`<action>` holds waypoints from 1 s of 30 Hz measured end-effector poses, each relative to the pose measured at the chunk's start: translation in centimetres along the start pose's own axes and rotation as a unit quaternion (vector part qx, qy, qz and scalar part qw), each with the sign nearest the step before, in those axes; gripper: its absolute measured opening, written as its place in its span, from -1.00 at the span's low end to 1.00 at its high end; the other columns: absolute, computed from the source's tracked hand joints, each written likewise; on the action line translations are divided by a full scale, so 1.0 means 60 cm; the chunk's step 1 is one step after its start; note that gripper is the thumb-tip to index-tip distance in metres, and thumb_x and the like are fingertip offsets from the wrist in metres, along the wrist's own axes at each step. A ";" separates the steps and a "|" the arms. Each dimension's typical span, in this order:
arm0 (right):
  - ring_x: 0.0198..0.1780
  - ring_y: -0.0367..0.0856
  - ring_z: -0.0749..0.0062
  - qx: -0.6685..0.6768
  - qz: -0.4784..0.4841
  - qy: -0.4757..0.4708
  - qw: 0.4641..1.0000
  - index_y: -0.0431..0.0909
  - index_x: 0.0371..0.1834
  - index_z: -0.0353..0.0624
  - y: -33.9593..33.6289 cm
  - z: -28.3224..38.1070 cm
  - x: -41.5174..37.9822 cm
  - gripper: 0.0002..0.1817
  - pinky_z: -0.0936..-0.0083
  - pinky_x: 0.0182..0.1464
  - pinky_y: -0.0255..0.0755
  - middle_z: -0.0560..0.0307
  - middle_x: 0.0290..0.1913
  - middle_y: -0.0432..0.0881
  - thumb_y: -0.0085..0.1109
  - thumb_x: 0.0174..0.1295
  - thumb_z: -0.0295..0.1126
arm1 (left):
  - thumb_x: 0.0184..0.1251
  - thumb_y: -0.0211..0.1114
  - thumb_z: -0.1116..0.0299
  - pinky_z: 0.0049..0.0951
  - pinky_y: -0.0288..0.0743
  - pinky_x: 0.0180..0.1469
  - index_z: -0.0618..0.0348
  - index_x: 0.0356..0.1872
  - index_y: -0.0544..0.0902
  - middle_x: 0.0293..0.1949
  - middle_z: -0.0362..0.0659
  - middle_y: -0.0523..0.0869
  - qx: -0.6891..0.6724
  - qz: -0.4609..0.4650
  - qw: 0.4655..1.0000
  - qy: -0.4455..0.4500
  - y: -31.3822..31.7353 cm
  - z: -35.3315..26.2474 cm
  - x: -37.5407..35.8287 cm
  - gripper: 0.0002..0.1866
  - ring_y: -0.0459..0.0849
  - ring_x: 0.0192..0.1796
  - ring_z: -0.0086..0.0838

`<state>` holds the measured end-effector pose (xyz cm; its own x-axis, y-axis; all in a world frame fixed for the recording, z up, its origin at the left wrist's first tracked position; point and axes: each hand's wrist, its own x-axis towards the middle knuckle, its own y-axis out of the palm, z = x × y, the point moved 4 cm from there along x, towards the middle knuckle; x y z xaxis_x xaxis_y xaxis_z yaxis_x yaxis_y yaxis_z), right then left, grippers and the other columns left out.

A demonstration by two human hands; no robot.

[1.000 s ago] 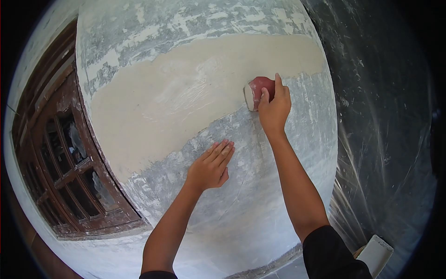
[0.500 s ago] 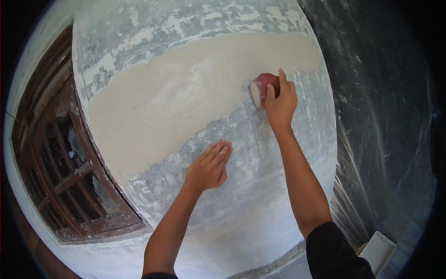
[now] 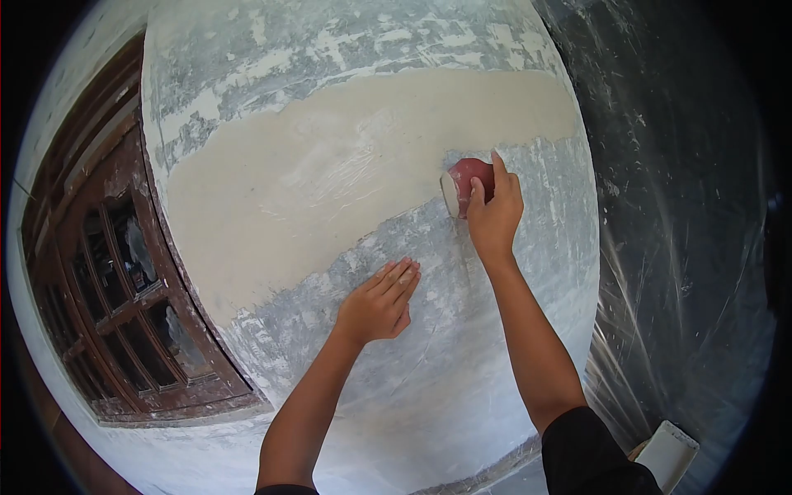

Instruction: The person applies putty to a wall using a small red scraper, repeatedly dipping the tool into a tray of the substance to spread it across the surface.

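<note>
My right hand (image 3: 497, 216) grips a red putty scraper (image 3: 472, 183), thumb on its near face and index finger stretched along its far side. Cream putty coats the scraper's left edge, which meets the wall at the lower border of a broad cream putty patch (image 3: 247, 198). Below that patch, my left hand (image 3: 378, 301) rests against, or just over, the grey mottled wall (image 3: 429, 338). Its fingers are stretched out side by side and hold nothing. Ridges and shiny streaks mark the middle of the putty.
On the left, a brown wooden window (image 3: 136, 330) with glass panes is set into the wall. Dark plastic sheeting (image 3: 676, 214) hangs along the right. A white rectangular tray or container (image 3: 668, 454) stands at the lower right, partly behind my sleeve.
My right hand has brought the scraper a little lower on the wall. The whole view has shifted slightly, and my left hand sits slightly farther right in it.
</note>
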<state>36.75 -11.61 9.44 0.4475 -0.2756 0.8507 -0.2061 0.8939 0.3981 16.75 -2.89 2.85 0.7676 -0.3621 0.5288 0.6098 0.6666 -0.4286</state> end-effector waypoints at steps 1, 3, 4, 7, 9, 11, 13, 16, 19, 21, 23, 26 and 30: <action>-0.13 0.61 -0.01 0.007 -0.022 -0.012 1.000 0.43 0.33 -0.35 -0.006 0.006 -0.001 -0.47 0.22 -0.07 0.53 -0.15 -0.12 0.53 0.25 0.26 -0.55 | 0.10 0.18 0.39 -0.21 0.36 0.48 0.32 0.16 0.62 0.25 0.02 0.64 0.000 -0.001 1.000 -0.001 -0.001 0.000 0.000 -0.47 0.53 0.39 -0.20; -0.15 0.60 -0.01 0.065 0.044 -0.024 0.997 0.42 0.35 -0.33 0.025 0.054 -0.025 -0.46 0.22 -0.08 0.52 -0.14 -0.14 0.53 0.25 0.27 -0.54 | 0.13 0.18 0.36 -0.25 0.29 0.53 0.35 0.17 0.62 0.27 0.00 0.63 0.010 0.006 1.000 -0.002 -0.003 -0.001 0.001 -0.47 0.50 0.42 -0.24; -0.16 0.60 -0.01 0.105 0.085 -0.043 0.990 0.42 0.36 -0.31 0.042 0.091 -0.041 -0.45 0.22 -0.08 0.52 -0.14 -0.14 0.52 0.25 0.27 -0.53 | 0.13 0.18 0.36 -0.25 0.29 0.53 0.35 0.17 0.62 0.27 0.00 0.63 0.010 0.007 1.000 0.000 0.002 -0.001 -0.005 -0.47 0.50 0.42 -0.24; -0.20 0.59 -0.04 0.201 0.177 -0.075 0.960 0.48 0.32 -0.25 0.093 0.163 -0.078 -0.44 0.21 -0.09 0.50 -0.15 -0.19 0.55 0.31 0.21 -0.52 | 0.13 0.19 0.36 -0.25 0.29 0.53 0.35 0.16 0.62 0.27 0.00 0.63 -0.044 0.068 0.996 -0.044 0.029 0.009 -0.025 -0.48 0.50 0.42 -0.24; -0.19 0.59 -0.05 0.179 0.166 -0.068 0.967 0.49 0.31 -0.25 0.094 0.139 -0.060 -0.46 0.21 -0.08 0.50 -0.15 -0.20 0.55 0.32 0.21 -0.52 | 0.13 0.17 0.38 -0.25 0.29 0.53 0.34 0.19 0.60 0.29 0.00 0.60 -0.038 0.061 0.997 -0.041 0.028 0.010 -0.028 -0.46 0.49 0.42 -0.24; -0.17 0.60 -0.06 0.131 0.112 -0.052 0.984 0.52 0.26 -0.26 0.085 0.079 -0.016 -0.49 0.21 -0.06 0.50 -0.16 -0.21 0.57 0.31 0.20 -0.53 | 0.09 0.19 0.42 -0.22 0.32 0.51 0.33 0.22 0.59 0.30 -0.01 0.59 -0.033 0.035 0.998 -0.033 0.005 0.003 -0.006 -0.44 0.49 0.42 -0.23; -0.09 0.62 -0.13 0.024 0.026 -0.020 0.999 0.49 0.26 -0.35 0.050 -0.005 0.037 -0.48 0.15 -0.01 0.51 -0.21 -0.10 0.58 0.30 0.19 -0.54 | 0.06 0.20 0.45 -0.19 0.36 0.49 0.31 0.24 0.57 0.31 -0.02 0.59 -0.025 0.006 0.999 -0.028 -0.006 0.000 0.007 -0.40 0.49 0.42 -0.21; -0.09 0.63 -0.10 -0.035 -0.045 -0.004 0.998 0.48 0.28 -0.36 0.002 -0.021 0.067 -0.48 0.16 -0.02 0.53 -0.21 -0.10 0.58 0.29 0.20 -0.54 | 0.06 0.19 0.45 -0.17 0.33 0.51 0.30 0.25 0.56 0.31 -0.01 0.58 -0.043 0.011 0.998 -0.038 -0.010 0.000 0.009 -0.40 0.49 0.42 -0.21; -0.10 0.62 -0.10 0.108 0.062 -0.033 0.992 0.46 0.31 -0.28 0.044 0.064 0.020 -0.46 0.15 -0.06 0.53 -0.17 -0.10 0.55 0.27 0.22 -0.52 | 0.07 0.20 0.45 -0.17 0.33 0.50 0.30 0.26 0.55 0.32 -0.01 0.57 -0.027 0.021 0.999 -0.036 -0.007 0.001 0.018 -0.39 0.49 0.43 -0.19; -0.12 0.60 -0.12 0.183 0.167 -0.066 0.967 0.44 0.33 -0.24 0.083 0.129 -0.018 -0.44 0.12 -0.06 0.52 -0.15 -0.11 0.54 0.26 0.22 -0.50 | 0.11 0.15 0.39 -0.22 0.27 0.54 0.35 0.27 0.54 0.33 0.02 0.55 -0.014 0.048 0.998 -0.025 0.015 0.004 0.015 -0.40 0.45 0.45 -0.21; -0.15 0.60 -0.10 0.190 0.172 -0.088 0.962 0.46 0.32 -0.24 0.107 0.145 -0.023 -0.45 0.16 -0.08 0.52 -0.16 -0.15 0.54 0.28 0.21 -0.52 | 0.11 0.15 0.38 -0.21 0.26 0.54 0.35 0.26 0.54 0.33 0.04 0.55 -0.057 0.058 0.996 -0.041 0.039 0.005 0.030 -0.39 0.44 0.45 -0.20; -0.17 0.60 -0.11 0.153 0.141 -0.068 0.976 0.50 0.27 -0.27 0.103 0.090 0.010 -0.48 0.18 -0.09 0.51 -0.17 -0.19 0.56 0.31 0.19 -0.53 | 0.12 0.15 0.36 -0.20 0.25 0.54 0.37 0.26 0.54 0.32 0.05 0.55 -0.062 0.038 0.996 -0.043 0.031 -0.012 0.061 -0.40 0.44 0.45 -0.19; -0.10 0.62 -0.08 0.009 -0.006 0.001 1.000 0.50 0.26 -0.38 0.017 -0.053 0.098 -0.46 0.16 -0.02 0.51 -0.20 -0.15 0.59 0.32 0.16 -0.55 | 0.11 0.17 0.40 -0.20 0.28 0.53 0.36 0.29 0.52 0.34 0.01 0.55 -0.014 0.009 0.999 -0.030 0.028 -0.016 0.066 -0.38 0.45 0.45 -0.20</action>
<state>41.95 -11.19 13.72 0.4519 -0.2853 0.8452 -0.2170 0.8838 0.4144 21.01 -3.85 3.53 0.7663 -0.3098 0.5628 0.6016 0.6535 -0.4594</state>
